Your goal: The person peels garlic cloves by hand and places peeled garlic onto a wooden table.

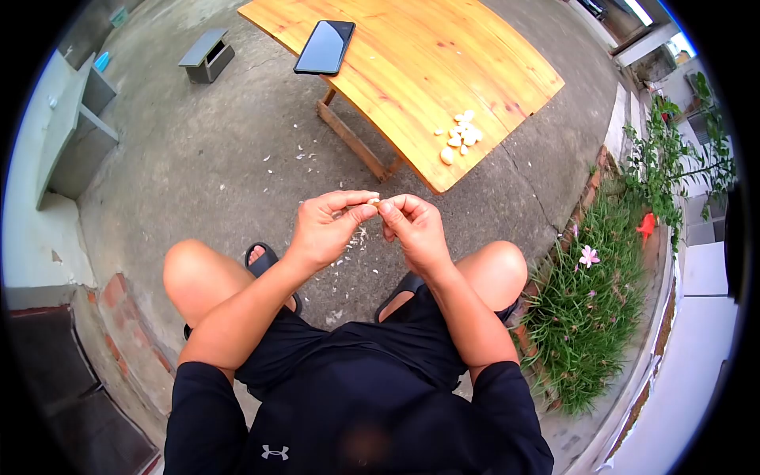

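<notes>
Between the fingertips of both hands is a small pale garlic clove [374,203], mostly covered by the fingers. My left hand [328,224] pinches it from the left with thumb and forefinger. From the right, my right hand [415,229] closes thumb and fingers on it too. Both hands are held over the ground, just short of the table's near corner. Peeled garlic cloves [464,134] lie in a loose pile on the wooden table [427,71] beyond my hands.
A dark phone [325,47] lies at the table's left edge. Papery skin flakes [358,241] are scattered on the concrete below my hands. A small grey stool [207,57] stands at the upper left. Grass with pink flowers [588,256] grows on the right.
</notes>
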A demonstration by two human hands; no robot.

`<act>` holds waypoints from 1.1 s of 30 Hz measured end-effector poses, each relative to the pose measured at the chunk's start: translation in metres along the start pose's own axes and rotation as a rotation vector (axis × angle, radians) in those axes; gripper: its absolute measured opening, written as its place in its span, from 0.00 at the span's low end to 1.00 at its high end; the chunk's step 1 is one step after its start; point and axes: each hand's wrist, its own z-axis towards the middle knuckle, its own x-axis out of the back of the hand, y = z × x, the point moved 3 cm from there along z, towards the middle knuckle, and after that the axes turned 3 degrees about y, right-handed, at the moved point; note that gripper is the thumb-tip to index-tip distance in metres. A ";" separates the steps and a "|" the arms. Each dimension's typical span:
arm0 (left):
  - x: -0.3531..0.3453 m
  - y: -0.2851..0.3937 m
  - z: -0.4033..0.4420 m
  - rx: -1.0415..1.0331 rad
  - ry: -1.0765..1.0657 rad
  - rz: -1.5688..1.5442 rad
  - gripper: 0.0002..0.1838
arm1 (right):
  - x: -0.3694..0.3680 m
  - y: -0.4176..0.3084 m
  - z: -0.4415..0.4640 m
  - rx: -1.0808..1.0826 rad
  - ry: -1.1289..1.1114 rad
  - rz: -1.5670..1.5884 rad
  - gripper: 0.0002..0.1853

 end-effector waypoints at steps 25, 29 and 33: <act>-0.008 0.030 -0.001 -0.815 0.018 0.723 0.15 | 0.012 -0.019 -0.003 -0.137 0.005 0.066 0.07; -0.007 0.028 -0.003 -0.886 0.010 0.806 0.19 | 0.012 -0.016 -0.002 -0.138 0.022 0.055 0.06; -0.007 0.024 -0.007 -0.903 0.006 0.825 0.19 | 0.009 -0.012 -0.003 -0.113 0.046 0.032 0.04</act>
